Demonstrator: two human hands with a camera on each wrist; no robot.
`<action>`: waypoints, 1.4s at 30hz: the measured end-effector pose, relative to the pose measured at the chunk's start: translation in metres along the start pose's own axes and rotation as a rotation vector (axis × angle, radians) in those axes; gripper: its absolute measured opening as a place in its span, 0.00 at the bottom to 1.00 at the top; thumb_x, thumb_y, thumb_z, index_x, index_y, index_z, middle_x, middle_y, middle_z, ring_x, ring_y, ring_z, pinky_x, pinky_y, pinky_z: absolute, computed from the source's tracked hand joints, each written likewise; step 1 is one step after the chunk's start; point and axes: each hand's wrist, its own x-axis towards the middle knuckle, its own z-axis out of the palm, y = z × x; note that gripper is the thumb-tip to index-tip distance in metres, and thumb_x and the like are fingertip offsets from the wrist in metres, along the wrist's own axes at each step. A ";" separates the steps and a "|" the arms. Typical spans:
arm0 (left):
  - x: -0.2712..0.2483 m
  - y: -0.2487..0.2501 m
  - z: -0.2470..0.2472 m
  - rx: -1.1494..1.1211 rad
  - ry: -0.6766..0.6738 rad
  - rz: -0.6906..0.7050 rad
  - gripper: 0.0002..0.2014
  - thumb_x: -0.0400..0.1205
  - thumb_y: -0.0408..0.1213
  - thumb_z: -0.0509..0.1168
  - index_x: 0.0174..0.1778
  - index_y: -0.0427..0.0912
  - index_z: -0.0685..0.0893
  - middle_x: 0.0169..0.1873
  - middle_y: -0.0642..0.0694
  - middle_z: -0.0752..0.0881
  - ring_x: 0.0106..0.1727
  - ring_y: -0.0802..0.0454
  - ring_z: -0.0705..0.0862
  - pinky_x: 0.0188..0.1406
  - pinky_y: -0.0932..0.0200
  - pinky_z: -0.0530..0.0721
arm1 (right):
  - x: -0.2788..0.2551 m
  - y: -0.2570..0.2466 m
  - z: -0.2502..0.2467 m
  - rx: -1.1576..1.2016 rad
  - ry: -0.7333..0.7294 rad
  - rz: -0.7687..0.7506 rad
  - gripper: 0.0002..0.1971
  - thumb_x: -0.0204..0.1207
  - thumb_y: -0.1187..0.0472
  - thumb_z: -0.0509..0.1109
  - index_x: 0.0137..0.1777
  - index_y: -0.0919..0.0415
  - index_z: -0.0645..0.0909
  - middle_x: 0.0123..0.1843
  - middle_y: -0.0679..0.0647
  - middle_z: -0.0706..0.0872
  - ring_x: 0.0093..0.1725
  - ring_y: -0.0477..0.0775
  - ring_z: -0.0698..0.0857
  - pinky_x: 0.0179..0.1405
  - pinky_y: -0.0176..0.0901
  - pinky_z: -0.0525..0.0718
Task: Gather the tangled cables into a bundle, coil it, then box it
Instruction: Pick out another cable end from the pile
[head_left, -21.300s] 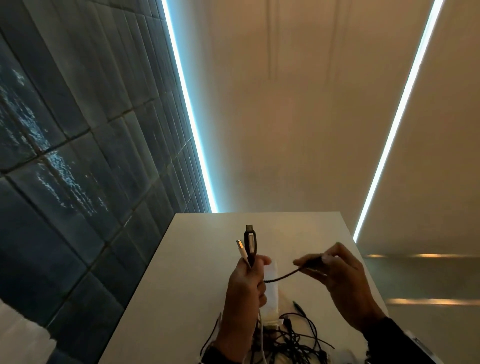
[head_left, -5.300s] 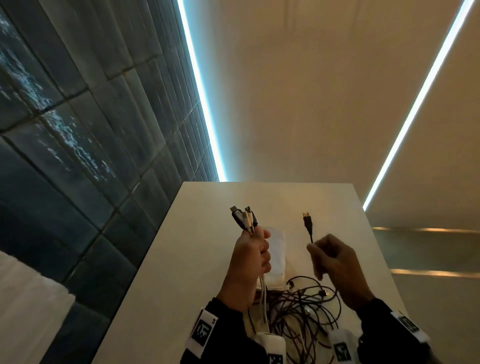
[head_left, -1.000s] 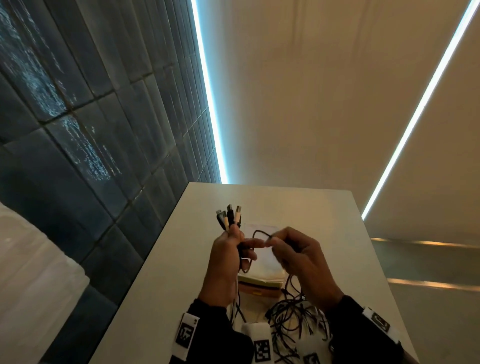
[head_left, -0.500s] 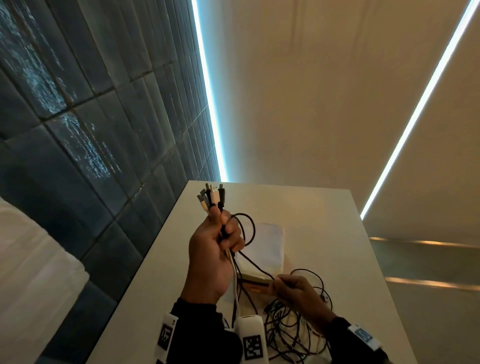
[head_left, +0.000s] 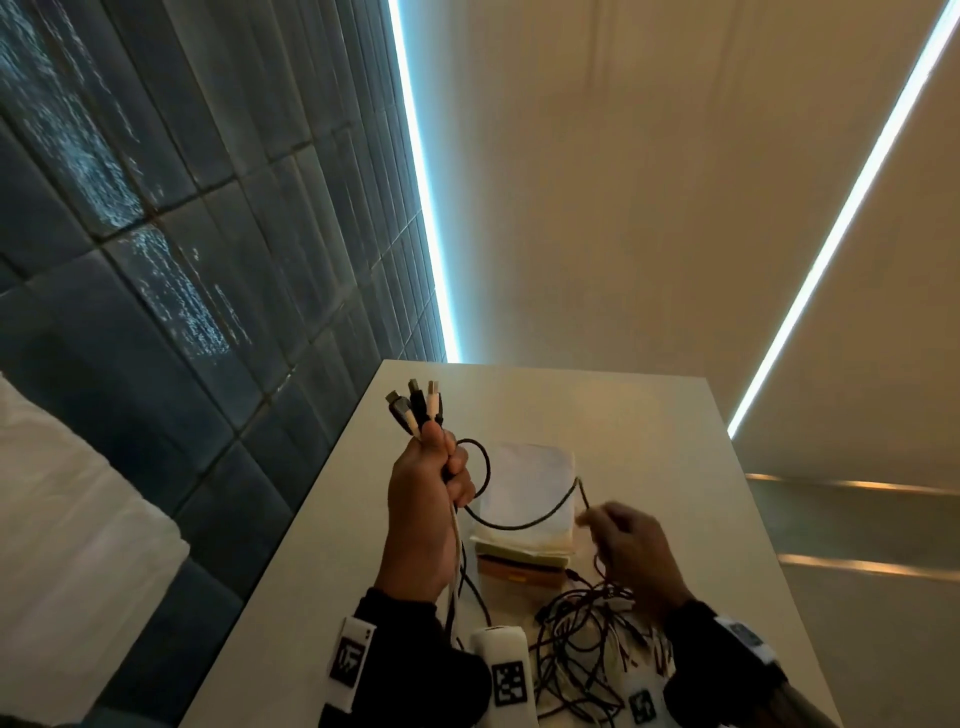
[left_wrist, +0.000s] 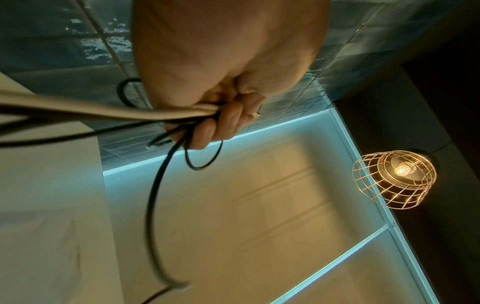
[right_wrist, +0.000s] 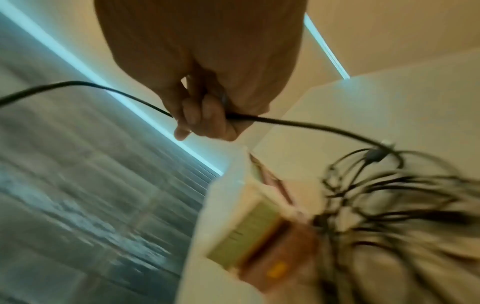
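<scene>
My left hand (head_left: 434, 483) is raised above the table and grips a bunch of black and white cables, their plug ends (head_left: 415, 408) fanning out above the fist. In the left wrist view the left hand's fingers (left_wrist: 221, 123) curl round the same cables. A black cable (head_left: 519, 522) sags from that fist across to my right hand (head_left: 623, 540), which pinches it; the right wrist view shows the cable (right_wrist: 298, 123) running through the curled fingers (right_wrist: 205, 121). The tangled pile of cables (head_left: 587, 644) lies on the table by my wrists. The box (head_left: 524, 551) stands just beyond it.
The white table (head_left: 649, 441) runs away from me. A dark tiled wall (head_left: 208, 260) lines its left side, with lit strips along the ceiling edge. A wire-cage lamp (left_wrist: 394, 176) shows in the left wrist view.
My right hand has risen from the pile, drawing the black cable up and to the right. The left hand keeps its grip on the plug ends and has shifted slightly.
</scene>
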 end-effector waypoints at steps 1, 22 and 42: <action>0.000 -0.004 0.003 0.019 0.031 -0.025 0.16 0.90 0.43 0.51 0.36 0.42 0.70 0.27 0.49 0.71 0.24 0.56 0.63 0.26 0.59 0.61 | 0.000 -0.021 -0.002 0.130 0.011 -0.014 0.10 0.81 0.65 0.67 0.40 0.64 0.87 0.25 0.51 0.76 0.21 0.47 0.68 0.19 0.39 0.64; -0.017 -0.006 0.036 -0.213 -0.175 -0.094 0.16 0.88 0.44 0.52 0.36 0.42 0.71 0.24 0.50 0.66 0.24 0.56 0.64 0.31 0.57 0.74 | -0.028 -0.066 0.025 0.432 -0.477 -0.076 0.19 0.80 0.50 0.61 0.28 0.54 0.75 0.24 0.49 0.63 0.22 0.47 0.58 0.21 0.36 0.57; 0.005 0.000 0.016 0.149 0.099 0.029 0.14 0.90 0.38 0.50 0.37 0.43 0.70 0.29 0.46 0.69 0.26 0.55 0.62 0.29 0.56 0.64 | -0.018 -0.083 -0.003 0.420 0.075 -0.126 0.10 0.80 0.65 0.68 0.39 0.71 0.81 0.24 0.53 0.66 0.22 0.49 0.61 0.21 0.38 0.59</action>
